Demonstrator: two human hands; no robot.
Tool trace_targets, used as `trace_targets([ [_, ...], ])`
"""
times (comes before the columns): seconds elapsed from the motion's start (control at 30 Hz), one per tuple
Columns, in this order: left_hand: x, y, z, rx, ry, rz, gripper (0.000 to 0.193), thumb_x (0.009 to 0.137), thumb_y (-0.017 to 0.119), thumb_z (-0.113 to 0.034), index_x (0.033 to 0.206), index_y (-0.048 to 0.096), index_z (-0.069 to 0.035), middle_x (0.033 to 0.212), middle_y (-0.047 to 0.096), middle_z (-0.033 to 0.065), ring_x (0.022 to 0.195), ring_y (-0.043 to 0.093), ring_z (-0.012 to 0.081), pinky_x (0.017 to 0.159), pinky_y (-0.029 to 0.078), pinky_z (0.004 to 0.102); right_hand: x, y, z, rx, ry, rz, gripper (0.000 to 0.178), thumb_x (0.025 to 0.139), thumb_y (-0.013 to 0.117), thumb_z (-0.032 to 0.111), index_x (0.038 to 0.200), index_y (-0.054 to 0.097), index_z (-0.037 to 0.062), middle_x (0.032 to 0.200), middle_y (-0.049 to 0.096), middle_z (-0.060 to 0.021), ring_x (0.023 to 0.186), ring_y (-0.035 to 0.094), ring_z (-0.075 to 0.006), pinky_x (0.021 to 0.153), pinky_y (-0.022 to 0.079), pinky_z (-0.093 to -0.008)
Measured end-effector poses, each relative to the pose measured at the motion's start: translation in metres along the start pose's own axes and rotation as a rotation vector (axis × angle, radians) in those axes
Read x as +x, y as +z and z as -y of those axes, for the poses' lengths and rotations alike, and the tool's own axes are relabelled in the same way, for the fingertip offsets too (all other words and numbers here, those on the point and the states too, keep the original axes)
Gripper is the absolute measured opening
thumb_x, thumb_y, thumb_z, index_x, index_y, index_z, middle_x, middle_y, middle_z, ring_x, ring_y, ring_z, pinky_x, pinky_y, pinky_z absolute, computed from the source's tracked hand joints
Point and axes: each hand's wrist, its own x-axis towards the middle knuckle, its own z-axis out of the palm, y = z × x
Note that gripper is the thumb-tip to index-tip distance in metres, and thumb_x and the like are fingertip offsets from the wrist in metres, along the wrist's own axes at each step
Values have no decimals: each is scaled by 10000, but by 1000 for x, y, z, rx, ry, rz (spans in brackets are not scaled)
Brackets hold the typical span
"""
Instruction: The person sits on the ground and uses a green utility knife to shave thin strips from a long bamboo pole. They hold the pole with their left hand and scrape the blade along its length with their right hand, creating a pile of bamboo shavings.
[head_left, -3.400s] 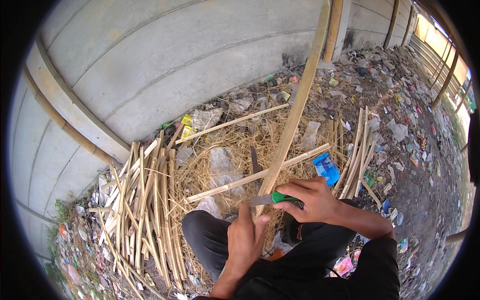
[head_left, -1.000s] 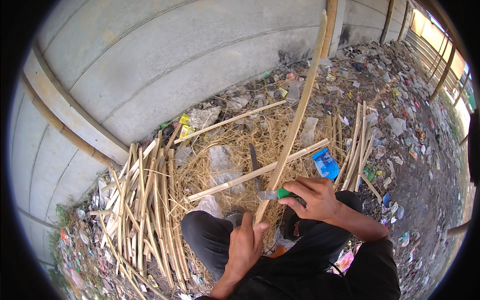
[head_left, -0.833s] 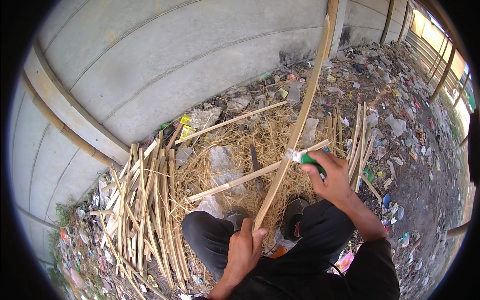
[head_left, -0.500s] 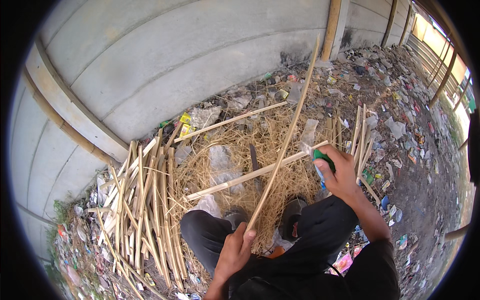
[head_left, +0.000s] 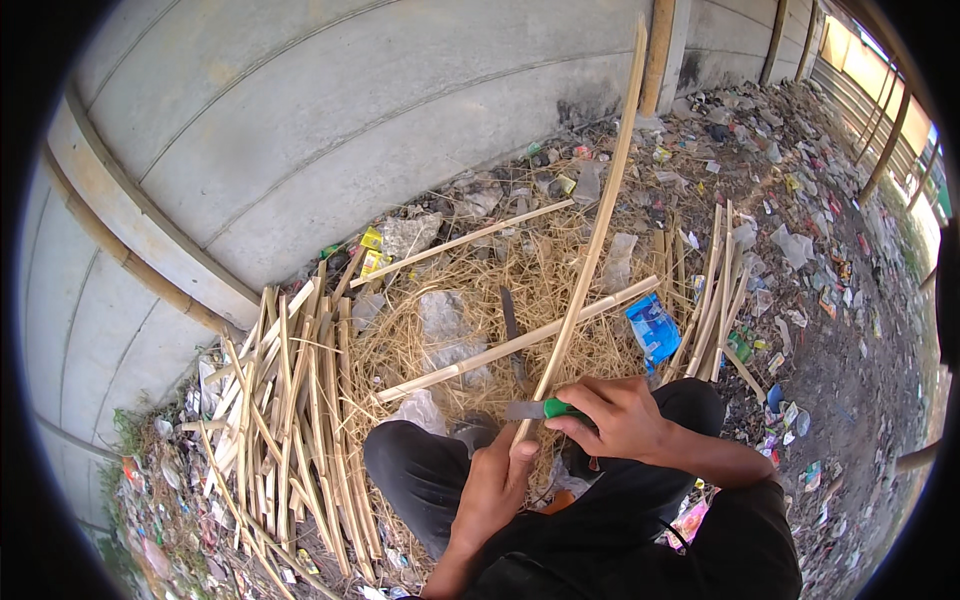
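My left hand [head_left: 490,490] is closed around the near end of a long bamboo strip [head_left: 596,235], which slants up and away toward the wall. In my right hand [head_left: 620,415] is a knife with a green handle [head_left: 560,407]. Its short blade [head_left: 524,410] lies across the strip just beyond my left fingers. Under the held strip, another bamboo strip [head_left: 470,362] rests on the shavings. A dark, long blade-like tool [head_left: 510,320] lies partly beneath that resting strip.
A pile of split bamboo strips [head_left: 290,420] is at the left, with a smaller bundle [head_left: 710,290] at the right. Shavings [head_left: 410,330] and litter cover the ground. A blue packet [head_left: 653,328] lies right of centre. Behind stands a concrete wall [head_left: 350,110].
My right hand has come left and nearer with the knife, bringing the blade onto the held strip. The strip's far end has risen in view, and the blue packet is uncovered.
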Motion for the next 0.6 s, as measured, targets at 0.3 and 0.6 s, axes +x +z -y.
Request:
trace_targets([
  [0.3,1,5,-7,321,68,-149,495,1119,562,-424,1202,533,63,711,629,306,727,664,548,570,485,553,1,-5,-5,26,59,-13,323,959,801,376,1076,706,90,844,743,-54,600,714,-216,508,546,-340],
  [0.6,-12,5,-8,375,-11,-123,431,1098,618,-374,1184,532,40,753,662,298,762,680,545,622,512,564,14,-35,-51,-56,230,-304,248,999,766,281,1040,707,44,811,721,-97,626,703,-290,544,516,-367],
])
